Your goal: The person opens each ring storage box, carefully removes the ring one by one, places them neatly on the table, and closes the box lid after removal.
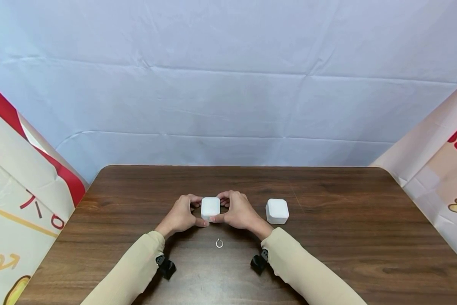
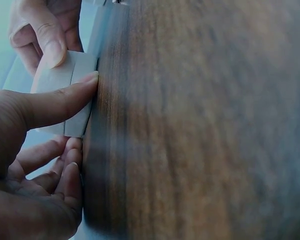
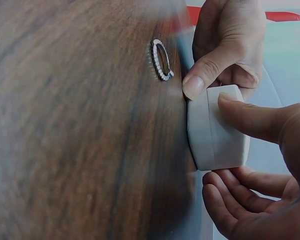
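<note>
A small white box with rounded corners sits on the wooden table between both hands. A seam runs round its side, seen in both wrist views. My left hand grips the box from the left, its thumb low on the front face near the table. From the right, my right hand holds the upper part, thumb above the seam and fingers round the far side. Nearer me on the table lies a silvery ring set with small stones.
A second white box of like shape stands right of my right hand. The brown table ends at a pale cloth backdrop. Patterned cloths hang at both sides. Black wrist cameras sit under the sleeves.
</note>
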`<state>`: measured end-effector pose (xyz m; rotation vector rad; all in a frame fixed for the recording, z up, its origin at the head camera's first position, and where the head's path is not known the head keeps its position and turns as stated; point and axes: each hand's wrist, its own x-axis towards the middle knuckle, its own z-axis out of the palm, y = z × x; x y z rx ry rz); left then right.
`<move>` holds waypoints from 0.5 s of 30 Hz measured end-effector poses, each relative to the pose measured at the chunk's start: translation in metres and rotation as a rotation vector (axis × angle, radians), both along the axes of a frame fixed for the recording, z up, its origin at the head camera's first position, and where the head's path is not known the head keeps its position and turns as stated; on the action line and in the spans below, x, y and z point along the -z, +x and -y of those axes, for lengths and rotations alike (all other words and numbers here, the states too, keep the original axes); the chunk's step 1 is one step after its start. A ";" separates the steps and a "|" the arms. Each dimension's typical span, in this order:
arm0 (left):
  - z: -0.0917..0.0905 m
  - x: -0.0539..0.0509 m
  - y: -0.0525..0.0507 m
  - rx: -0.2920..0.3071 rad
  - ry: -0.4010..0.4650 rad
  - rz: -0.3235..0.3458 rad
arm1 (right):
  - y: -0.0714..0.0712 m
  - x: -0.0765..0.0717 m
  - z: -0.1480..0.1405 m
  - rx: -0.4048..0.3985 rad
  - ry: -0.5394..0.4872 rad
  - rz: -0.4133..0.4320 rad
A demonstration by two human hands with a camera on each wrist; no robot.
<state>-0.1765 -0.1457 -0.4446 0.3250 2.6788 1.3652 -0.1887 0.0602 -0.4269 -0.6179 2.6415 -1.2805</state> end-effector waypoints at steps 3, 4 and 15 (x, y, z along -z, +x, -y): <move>0.000 0.000 0.000 0.001 -0.001 0.000 | 0.000 0.001 -0.001 0.002 0.005 -0.003; 0.000 0.000 0.000 0.000 -0.003 0.000 | 0.000 0.001 -0.001 0.001 0.007 -0.007; -0.001 -0.002 -0.001 -0.017 -0.020 0.015 | 0.001 0.000 -0.003 0.021 -0.019 0.014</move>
